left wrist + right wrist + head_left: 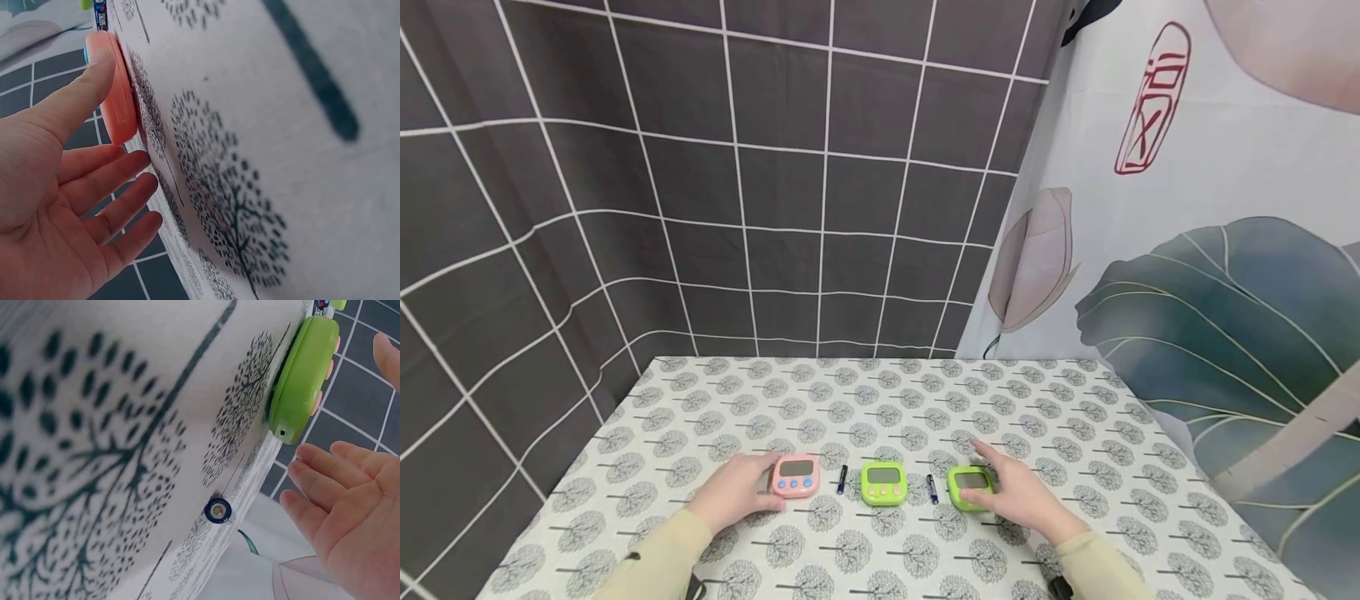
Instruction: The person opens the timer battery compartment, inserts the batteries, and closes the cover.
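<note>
A pink digital timer [796, 476] with blue buttons lies flat on the table. My left hand [739, 492] is at its left side, thumb against or just over its edge in the left wrist view, fingers spread loosely. A green timer [883, 483] lies in the middle. Toward the right sits another green timer [972, 480], its lower right partly covered by my right hand [1018, 497]. That hand's fingers are extended and spread, apart from the timer in the right wrist view. Below them, a small blue-rimmed cylinder [218, 510], probably a battery, shows its end.
Two small dark blue cylinders, one on the left [842, 479] and one on the right [932, 489], lie between the timers. The table [820, 575] wears a tree-print cloth. A dark gridded curtain [782, 192] hangs behind, with a leaf-print curtain [1210, 333] on the right.
</note>
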`<state>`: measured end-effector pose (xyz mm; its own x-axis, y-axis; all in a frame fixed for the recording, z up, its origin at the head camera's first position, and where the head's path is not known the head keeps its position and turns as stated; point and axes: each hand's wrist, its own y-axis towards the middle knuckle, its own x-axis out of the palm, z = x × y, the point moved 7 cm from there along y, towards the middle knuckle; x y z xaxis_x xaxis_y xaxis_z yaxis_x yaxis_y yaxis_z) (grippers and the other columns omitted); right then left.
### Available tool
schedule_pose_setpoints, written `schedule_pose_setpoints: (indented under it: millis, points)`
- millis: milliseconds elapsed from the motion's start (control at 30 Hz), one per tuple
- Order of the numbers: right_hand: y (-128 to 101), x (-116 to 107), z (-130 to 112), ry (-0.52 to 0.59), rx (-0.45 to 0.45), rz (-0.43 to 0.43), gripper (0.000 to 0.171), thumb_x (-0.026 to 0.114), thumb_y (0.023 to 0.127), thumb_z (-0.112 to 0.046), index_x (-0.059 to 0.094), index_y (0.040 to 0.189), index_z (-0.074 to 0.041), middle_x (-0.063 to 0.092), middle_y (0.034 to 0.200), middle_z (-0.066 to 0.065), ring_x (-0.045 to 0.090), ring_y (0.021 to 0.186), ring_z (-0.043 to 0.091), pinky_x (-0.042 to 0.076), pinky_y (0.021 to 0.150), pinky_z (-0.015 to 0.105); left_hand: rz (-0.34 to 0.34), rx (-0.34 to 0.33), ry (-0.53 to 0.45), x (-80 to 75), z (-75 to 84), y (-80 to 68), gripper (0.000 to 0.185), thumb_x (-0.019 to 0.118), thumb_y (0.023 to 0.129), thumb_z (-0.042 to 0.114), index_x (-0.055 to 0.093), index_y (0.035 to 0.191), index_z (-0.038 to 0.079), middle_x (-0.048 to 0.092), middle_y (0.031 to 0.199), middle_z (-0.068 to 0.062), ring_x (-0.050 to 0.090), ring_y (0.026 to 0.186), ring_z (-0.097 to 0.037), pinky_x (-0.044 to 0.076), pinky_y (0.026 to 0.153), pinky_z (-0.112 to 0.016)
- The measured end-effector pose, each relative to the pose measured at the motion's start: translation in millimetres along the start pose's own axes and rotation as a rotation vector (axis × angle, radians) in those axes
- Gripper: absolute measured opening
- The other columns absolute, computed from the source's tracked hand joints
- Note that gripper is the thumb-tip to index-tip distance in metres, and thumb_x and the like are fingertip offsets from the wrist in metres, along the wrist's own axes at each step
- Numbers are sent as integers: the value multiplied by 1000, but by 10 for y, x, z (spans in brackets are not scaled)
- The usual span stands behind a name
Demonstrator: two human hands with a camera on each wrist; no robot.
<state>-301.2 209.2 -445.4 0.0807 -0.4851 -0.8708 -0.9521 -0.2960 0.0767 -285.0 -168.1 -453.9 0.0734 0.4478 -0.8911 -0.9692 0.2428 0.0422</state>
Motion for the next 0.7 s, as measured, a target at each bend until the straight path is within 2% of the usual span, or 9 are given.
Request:
schedule_pose_setpoints:
  millis: [167, 200, 333, 500, 600, 700]
  points:
    - [15, 7, -62, 23, -14, 3, 93, 75, 74, -49, 37, 143, 1, 54, 133, 20, 57, 110, 39, 42, 98, 55, 1, -5, -21, -4, 5, -4, 82, 83, 59, 42, 58, 126, 1, 65, 118, -14, 58, 114, -35, 41, 100, -51]
    - [21, 12, -73, 23, -18, 6, 92, 75, 74, -49, 37, 142, 1, 54, 133, 19, 55, 115, 39, 41, 98, 55, 1, -5, -23, -5, 9, -4, 81, 83, 60, 42, 59, 125, 1, 65, 118, -14, 58, 114, -35, 41, 100, -51]
    - [31, 38, -90, 42, -2, 1, 93, 76, 73, -47, 36, 143, -1, 53, 134, 19, 55, 115, 37, 42, 98, 54, -1, -8, -21, -9, 28, 2, 79, 84, 61, 39, 59, 125, 1, 65, 118, -14, 58, 114, -34, 41, 100, -50]
    - [35, 54, -113, 40, -3, -11, 94, 76, 73, -50, 37, 143, 0, 51, 137, 19, 52, 120, 39, 40, 101, 54, 22, -1, -24, -4, 58, 10, 76, 84, 61, 36, 59, 123, 0, 66, 116, -15, 59, 111, -35, 43, 98, -50]
    - [39, 66, -124, 55, 2, -14, 93, 77, 72, -48, 38, 142, 0, 52, 136, 18, 55, 116, 37, 41, 99, 53, 32, -1, -26, 12, 61, 15, 75, 84, 62, 35, 59, 124, 0, 66, 116, -15, 59, 110, -35, 43, 98, -51]
    - [43, 89, -147, 66, 6, -15, 90, 77, 73, -45, 40, 141, -1, 55, 133, 17, 60, 107, 30, 44, 96, 51, 30, -11, -17, 25, 55, 21, 77, 84, 63, 36, 58, 125, 0, 65, 117, -16, 59, 111, -36, 42, 98, -51]
